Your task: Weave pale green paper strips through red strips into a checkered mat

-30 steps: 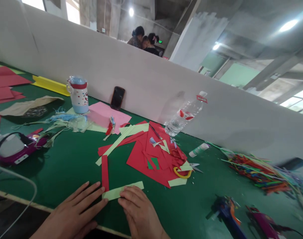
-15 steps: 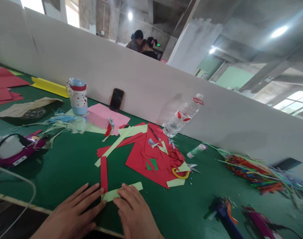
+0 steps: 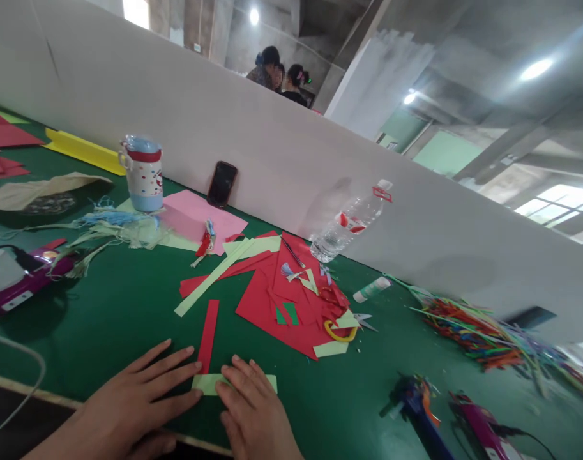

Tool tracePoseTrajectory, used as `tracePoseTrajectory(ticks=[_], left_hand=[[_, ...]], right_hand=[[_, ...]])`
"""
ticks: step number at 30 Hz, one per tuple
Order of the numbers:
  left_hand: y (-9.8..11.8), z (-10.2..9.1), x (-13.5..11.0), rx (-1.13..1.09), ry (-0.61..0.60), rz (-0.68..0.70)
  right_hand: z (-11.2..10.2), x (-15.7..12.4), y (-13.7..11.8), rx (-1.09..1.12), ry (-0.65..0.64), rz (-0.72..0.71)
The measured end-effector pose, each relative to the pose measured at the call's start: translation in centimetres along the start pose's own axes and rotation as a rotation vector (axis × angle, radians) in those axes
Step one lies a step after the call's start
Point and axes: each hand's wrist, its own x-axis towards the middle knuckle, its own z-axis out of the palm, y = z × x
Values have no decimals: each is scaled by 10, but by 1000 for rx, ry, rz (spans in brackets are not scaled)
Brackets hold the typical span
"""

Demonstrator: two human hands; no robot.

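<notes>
A pale green paper strip [image 3: 209,383] lies flat on the green table [image 3: 128,306] near its front edge. My left hand [image 3: 142,396] rests flat with fingers stretched out, its fingertips touching the strip's left end. The fingers of my right hand [image 3: 253,409] lie flat on the strip's middle and right part, pressing it down. A red paper strip [image 3: 207,335] sits just behind, its near end meeting the green strip.
Red and green paper scraps [image 3: 291,300], yellow-handled scissors [image 3: 341,331], a glue stick [image 3: 371,289], a water bottle [image 3: 348,223], a phone [image 3: 221,184], a mug [image 3: 142,172], pink paper [image 3: 200,220]. Glue guns [image 3: 420,409] at right, coloured strips [image 3: 483,329], a purple device [image 3: 18,281] at left. People stand beyond the white partition.
The green strip has turned from slanted to level along the table edge under my hands. The red strip shifted and tilted slightly. The view drifted a little.
</notes>
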Motion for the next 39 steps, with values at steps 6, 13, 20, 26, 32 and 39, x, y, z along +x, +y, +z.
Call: tracePoseTrajectory(ticks=[6, 13, 20, 26, 32, 39], left_hand=[[-7, -10, 0, 30, -25, 41], [-4, -10, -2, 180, 64, 80], [14, -7, 17, 237, 189, 120], [17, 7, 15, 283, 133, 130], [13, 18, 6, 242, 75, 123], [11, 25, 2, 275, 78, 113]], right_hand=[[0, 1, 1, 14, 50, -9], [1, 2, 0, 24, 71, 5], [-2, 1, -2, 28, 14, 33], [-3, 1, -1, -4, -37, 18], [6, -3, 1, -40, -40, 30], [7, -11, 6, -99, -106, -12]])
